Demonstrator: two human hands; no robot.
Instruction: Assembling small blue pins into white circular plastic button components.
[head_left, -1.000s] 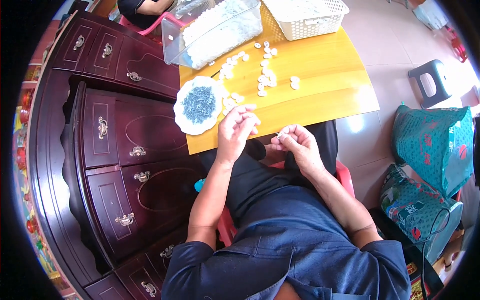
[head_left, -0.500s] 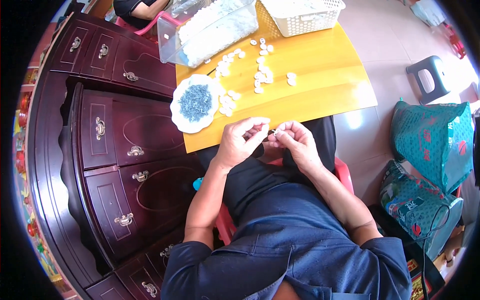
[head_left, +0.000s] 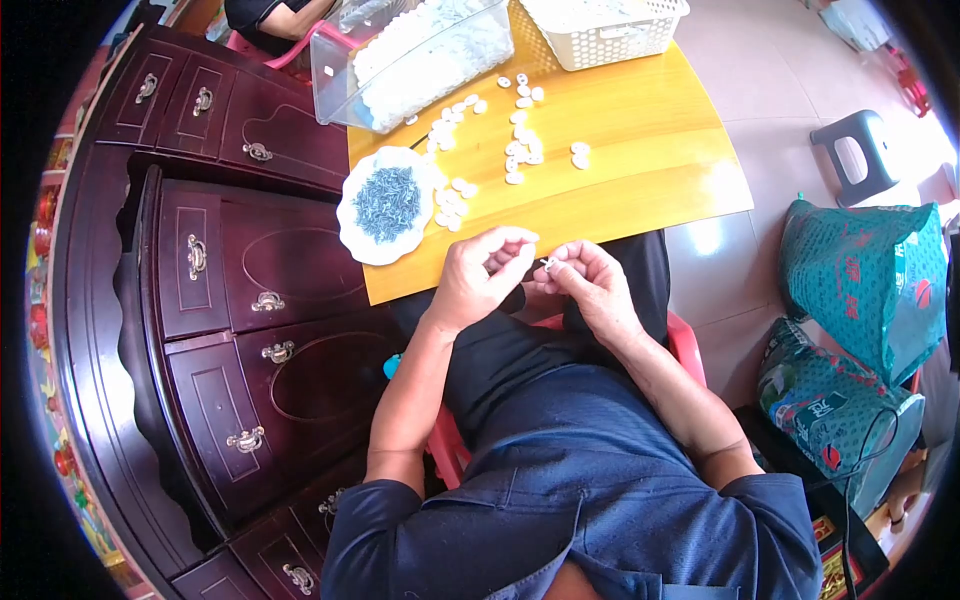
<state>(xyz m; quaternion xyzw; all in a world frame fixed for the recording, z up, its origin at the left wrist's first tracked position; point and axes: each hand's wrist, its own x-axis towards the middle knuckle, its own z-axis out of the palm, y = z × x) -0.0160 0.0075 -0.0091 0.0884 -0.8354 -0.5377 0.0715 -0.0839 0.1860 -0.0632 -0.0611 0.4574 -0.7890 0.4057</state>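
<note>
My right hand (head_left: 594, 288) pinches a small white ring-like piece (head_left: 547, 264) between thumb and fingertips, just beyond the table's near edge and over my lap. Close beside it on the left, my left hand (head_left: 484, 278) has its thumb and forefinger brought together; whatever is between them, if anything, is too small to make out. Ahead of the hands, many small white oval pieces (head_left: 516, 153) lie in loose groups on the yellow table (head_left: 640, 150). A white scalloped plate (head_left: 352, 238) holds a heap of thin dark grey slivers (head_left: 386, 203), left of the hands.
At the table's far side stand a clear plastic bin (head_left: 330, 85) full of white pieces and a white perforated basket (head_left: 610, 48). Dark red cabinets (head_left: 270, 230) line the left. On the right are a grey stool (head_left: 858, 155) and green bags (head_left: 865, 285). Another person's arm (head_left: 295, 20) shows at the back.
Both hands stay almost in place. The white piece in my right fingertips has turned slightly and shows more clearly. The whole view has shifted very little.
</note>
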